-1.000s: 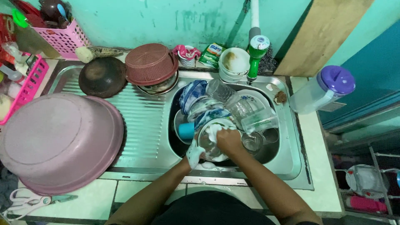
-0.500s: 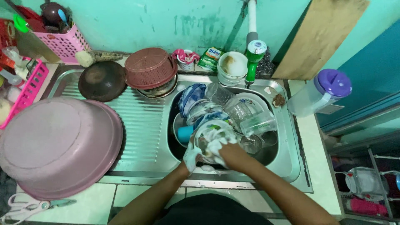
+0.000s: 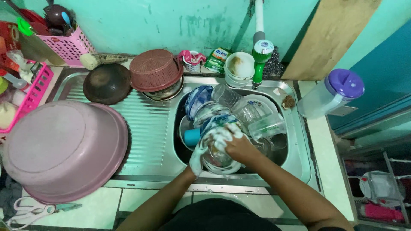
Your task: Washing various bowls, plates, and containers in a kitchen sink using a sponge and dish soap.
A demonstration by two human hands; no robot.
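Compared with the view half a second earlier, the right hand [image 3: 233,143] has shifted across the rim of the clear glass bowl [image 3: 219,159], and the foam has spread further over both hands. The bowl sits low in the near part of the stainless steel sink [image 3: 299,171], tilted toward the person; the left hand [image 3: 198,156], coated in white suds, cups its left wall and holds it, while the right hand presses closed onto its upper rim, rubbing; whether a sponge lies under the fingers cannot be told. The bowl appears transparent, round and lathered, with no rinse water seen on it, so the scrubbing of this piece is judged under way and the rinse still to come. Just beyond it lie a blue plastic cup [image 3: 192,137], a blue-patterned plate [image 3: 216,122] and several clear glass tumblers [image 3: 265,126], all stacked unwashed in the sink, which suggests most of the pile remains. To the left, an upturned pink plastic basin [image 3: 64,149] rests on the ribbed drainboard. Farther off stand a dark round pan [image 3: 107,83], a brown plastic colander [image 3: 155,69] and a green-capped bottle [image 3: 260,60] by the wall.
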